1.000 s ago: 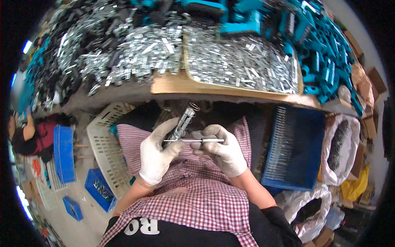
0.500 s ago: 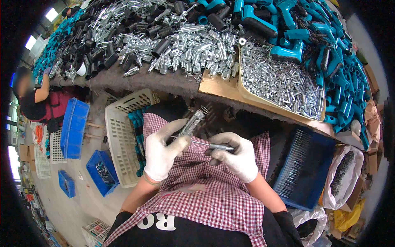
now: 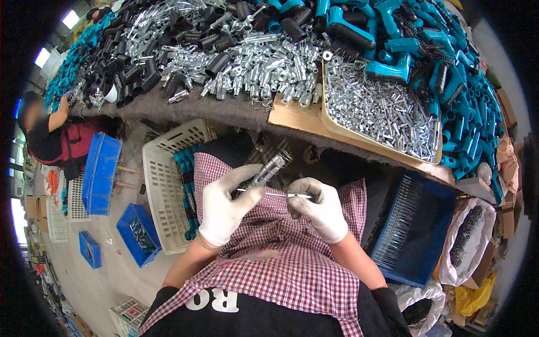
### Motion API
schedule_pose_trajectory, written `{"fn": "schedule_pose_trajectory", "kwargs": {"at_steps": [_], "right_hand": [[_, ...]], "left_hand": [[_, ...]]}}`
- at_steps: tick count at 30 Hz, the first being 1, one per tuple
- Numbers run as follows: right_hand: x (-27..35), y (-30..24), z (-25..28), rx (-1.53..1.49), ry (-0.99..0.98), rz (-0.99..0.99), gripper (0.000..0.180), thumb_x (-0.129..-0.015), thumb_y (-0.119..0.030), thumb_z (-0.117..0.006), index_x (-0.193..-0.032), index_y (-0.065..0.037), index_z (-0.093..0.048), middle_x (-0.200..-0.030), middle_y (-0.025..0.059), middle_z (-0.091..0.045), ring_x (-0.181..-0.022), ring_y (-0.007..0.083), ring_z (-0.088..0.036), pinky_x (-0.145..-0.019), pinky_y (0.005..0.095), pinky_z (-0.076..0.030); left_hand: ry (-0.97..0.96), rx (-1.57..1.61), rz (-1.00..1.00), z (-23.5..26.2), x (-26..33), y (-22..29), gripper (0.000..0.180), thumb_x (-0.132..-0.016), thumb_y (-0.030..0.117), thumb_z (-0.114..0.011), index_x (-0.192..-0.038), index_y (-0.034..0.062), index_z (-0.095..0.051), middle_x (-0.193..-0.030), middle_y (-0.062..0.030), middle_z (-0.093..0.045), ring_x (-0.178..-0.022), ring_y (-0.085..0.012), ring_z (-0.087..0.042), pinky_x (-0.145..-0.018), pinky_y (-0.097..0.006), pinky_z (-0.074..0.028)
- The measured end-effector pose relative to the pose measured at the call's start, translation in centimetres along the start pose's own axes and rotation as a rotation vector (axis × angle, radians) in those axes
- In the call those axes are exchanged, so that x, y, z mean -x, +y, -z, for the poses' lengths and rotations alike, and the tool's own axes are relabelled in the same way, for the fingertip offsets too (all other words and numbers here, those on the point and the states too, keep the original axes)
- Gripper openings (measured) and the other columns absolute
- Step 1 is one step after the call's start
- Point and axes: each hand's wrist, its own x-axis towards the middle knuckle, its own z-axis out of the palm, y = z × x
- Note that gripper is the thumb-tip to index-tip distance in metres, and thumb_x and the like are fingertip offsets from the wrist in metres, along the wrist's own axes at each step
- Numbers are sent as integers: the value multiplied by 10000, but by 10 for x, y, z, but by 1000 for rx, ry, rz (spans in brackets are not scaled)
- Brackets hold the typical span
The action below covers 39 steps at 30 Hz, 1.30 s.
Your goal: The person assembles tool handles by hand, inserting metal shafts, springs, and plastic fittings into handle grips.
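My left hand (image 3: 227, 205), in a white glove, is closed around a silver metal cylinder (image 3: 273, 167). The cylinder tilts up and to the right, and its upper end has a ring-like or coiled edge. In my right hand (image 3: 321, 208), also gloved and with darkened fingertips, a thin metal rod (image 3: 275, 194) is pinched. The rod runs leftward, and its far end meets the left hand's fingers below the cylinder. Whether it enters the cylinder is hidden by those fingers. Both hands are above a checked apron (image 3: 292, 281) on my lap.
Silver fittings (image 3: 275, 67) and black sleeves lie heaped on the bench ahead. A tray of small metal parts (image 3: 382, 112) and teal gun-shaped housings (image 3: 348, 31) are at right. A white crate (image 3: 163, 196) stands left, a blue bin (image 3: 415, 224) right. A co-worker (image 3: 50, 129) sits far left.
The silver cylinder has tipped further right. My right hand has shifted slightly left and up, and its fingers have changed their hold on the rod.
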Motion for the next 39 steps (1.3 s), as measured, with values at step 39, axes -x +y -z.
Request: {"fn": "schedule_pose_trajectory", "kwargs": {"at_steps": [39], "right_hand": [[15, -19, 24, 62, -75, 96, 710, -954, -607, -446, -1203, 52, -541, -1124, 184, -649, -1071, 233, -615, -944, 351, -465]], "left_hand": [[-376, -302, -409, 0, -5, 12, 279, -766, 114, -770, -1029, 36, -715, -908, -147, -715, -802, -262, -712, -704, -330, -555]]}}
